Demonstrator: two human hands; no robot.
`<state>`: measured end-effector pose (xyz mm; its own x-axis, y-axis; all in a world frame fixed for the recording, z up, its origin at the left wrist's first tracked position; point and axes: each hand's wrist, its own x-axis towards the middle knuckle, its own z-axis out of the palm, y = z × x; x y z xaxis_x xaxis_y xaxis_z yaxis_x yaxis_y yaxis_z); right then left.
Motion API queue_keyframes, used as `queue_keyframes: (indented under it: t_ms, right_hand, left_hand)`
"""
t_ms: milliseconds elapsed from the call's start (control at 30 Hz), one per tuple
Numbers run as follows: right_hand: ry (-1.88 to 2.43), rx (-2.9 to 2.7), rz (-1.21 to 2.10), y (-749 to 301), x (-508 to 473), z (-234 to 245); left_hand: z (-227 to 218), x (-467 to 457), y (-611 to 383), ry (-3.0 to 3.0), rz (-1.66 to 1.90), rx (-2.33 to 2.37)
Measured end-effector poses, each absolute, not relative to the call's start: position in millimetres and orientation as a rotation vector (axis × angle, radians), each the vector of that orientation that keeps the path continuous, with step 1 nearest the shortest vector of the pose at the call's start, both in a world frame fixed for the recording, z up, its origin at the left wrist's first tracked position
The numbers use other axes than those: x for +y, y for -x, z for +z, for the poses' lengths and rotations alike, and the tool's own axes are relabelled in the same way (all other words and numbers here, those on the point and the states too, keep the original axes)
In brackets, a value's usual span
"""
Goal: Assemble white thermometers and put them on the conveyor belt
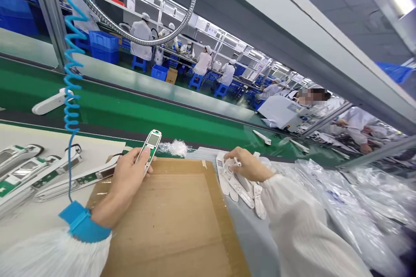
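My left hand [128, 173] is closed around a slim white device with a green circuit board and a small screen [151, 142], holding it tilted up over a brown cardboard sheet [172, 220]. A blue wrist strap [82, 224] with a coiled blue cord [69, 82] is on that wrist. My right hand [248, 164] rests fingers-down on a pile of white plastic shells [238, 184], pinching one of them. Both sleeves are white.
Several half-built devices [39, 173] lie at the left. Clear plastic bags [351, 199] pile up at the right. A green conveyor belt [136, 112] runs behind, carrying white parts [52, 101]. Other workers in white sit along far benches; one person [351, 119] works at the right.
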<state>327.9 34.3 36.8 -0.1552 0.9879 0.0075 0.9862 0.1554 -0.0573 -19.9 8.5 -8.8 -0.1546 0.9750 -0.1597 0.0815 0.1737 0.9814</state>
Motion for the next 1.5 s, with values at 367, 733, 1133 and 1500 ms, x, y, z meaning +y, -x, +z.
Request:
queue_keyframes:
  t_ms: [367, 733, 1133, 1500]
  right_hand:
    - [1.897, -2.124, 0.408, -306, 9, 86]
    - [0.943, -1.36, 1.572, -175, 22, 9]
    - [0.819, -0.879, 1.453, -157, 12, -13]
    - [0.66, -0.474, 1.782, -158, 7, -6]
  left_hand:
    - [1, 0, 9, -1.143, 1.067, 1.23]
    - [-15, 0, 9, -1.634, 1.113, 1.216]
    - [-16, -12, -10, -1.917, 0.954, 1.325]
    - [-10, -18, -17, -2.2, 0.459, 1.654]
